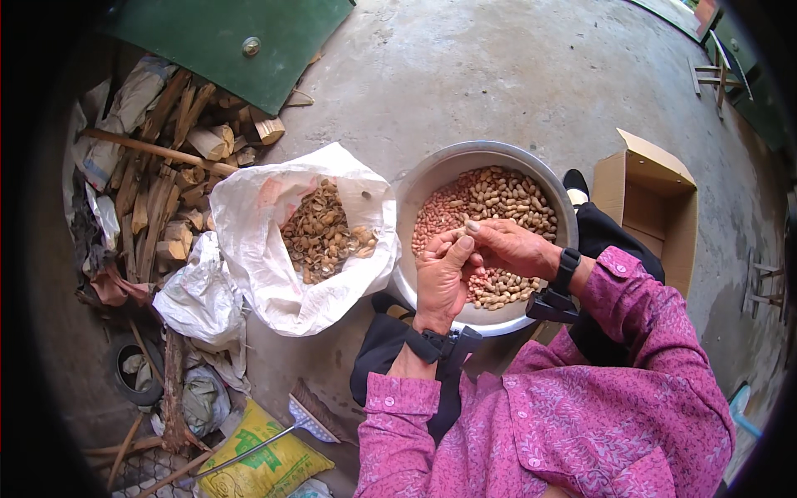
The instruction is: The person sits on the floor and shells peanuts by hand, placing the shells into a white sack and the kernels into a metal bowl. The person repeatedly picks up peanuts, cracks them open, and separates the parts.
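Above a wide metal basin, my left hand and my right hand meet with thumbs and fingertips pinched together. A peanut, mostly hidden by the fingers, is between them. Unshelled peanuts fill the far right of the basin, and more lie at its near side. Pinkish-red shelled kernels are heaped on the left, with some showing under my hands. Just left of the basin, an open white woven sack with its rim folded down holds empty brown peanut shells.
Stacked firewood lies at the left, beside a green metal panel. A broom rests over a yellow bag near a small tyre. An open cardboard box stands right of my knee, on concrete floor.
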### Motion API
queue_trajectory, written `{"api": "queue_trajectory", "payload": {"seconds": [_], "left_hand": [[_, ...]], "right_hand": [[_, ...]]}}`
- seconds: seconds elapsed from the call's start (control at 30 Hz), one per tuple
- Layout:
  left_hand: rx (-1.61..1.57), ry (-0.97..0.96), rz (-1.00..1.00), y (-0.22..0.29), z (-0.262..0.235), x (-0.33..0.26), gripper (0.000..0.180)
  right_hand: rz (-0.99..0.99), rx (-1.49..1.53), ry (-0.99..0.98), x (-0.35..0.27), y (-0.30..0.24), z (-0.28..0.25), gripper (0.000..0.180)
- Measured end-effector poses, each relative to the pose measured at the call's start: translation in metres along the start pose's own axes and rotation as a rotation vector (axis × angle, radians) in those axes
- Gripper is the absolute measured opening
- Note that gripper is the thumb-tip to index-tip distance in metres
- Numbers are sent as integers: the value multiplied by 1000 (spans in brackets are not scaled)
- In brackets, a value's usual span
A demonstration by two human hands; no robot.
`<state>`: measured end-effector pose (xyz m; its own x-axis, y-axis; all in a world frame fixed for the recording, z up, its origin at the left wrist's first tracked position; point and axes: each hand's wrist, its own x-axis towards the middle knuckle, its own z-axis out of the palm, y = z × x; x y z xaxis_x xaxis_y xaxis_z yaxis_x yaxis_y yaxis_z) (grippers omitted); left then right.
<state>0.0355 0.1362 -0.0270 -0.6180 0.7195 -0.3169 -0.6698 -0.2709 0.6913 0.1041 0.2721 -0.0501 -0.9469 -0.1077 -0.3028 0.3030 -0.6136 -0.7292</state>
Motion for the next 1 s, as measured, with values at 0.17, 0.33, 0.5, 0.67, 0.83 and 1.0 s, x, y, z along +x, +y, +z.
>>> {"api": "queue_trajectory", "payload": {"seconds": [0.17, 0.33, 0.5, 0.67, 0.83, 1.0], "left_hand": [[136, 26, 15, 1, 1, -2, 17], [120, 32, -1, 3, 1, -6, 19], [128, 42, -3, 5, -1, -8, 21], [111, 40, 16, 5, -2, -9, 22], [95, 56, 51, 5, -1, -11, 22], [74, 21, 81, 6, -3, -10, 22]], "right_hand": [[-101, 59, -175, -2, -8, 19, 49], [-14, 205, -198, 5, 0, 19, 54], [22, 263, -276, 1, -8, 26, 54], [98, 223, -92, 10, -1, 29, 53], [35, 222, -248, 16, 5, 18, 52], [-26, 33, -113, 13, -1, 31, 53]]}}
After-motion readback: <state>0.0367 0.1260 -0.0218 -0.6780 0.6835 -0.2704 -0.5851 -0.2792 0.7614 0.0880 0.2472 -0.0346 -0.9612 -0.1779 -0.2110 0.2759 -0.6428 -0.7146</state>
